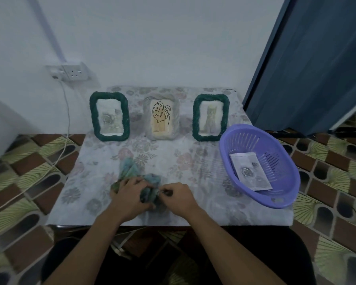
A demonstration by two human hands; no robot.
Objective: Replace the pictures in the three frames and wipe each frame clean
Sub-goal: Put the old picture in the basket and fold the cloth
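Both my left hand (130,195) and right hand (178,196) have fingers curled into the crumpled blue-green cloth (130,168), in front of the grey leaf-picture frame (161,117); I judge it soft, light, best gathered at its bunched middle.

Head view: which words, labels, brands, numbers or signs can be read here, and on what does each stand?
No text can be read in this view.
Middle frame: a small mark low on its picture, too small to read.
Sheet in the purple basket: a drawing only, no legible words.
Wall socket: no legible marking.
Cloth: no label shows.
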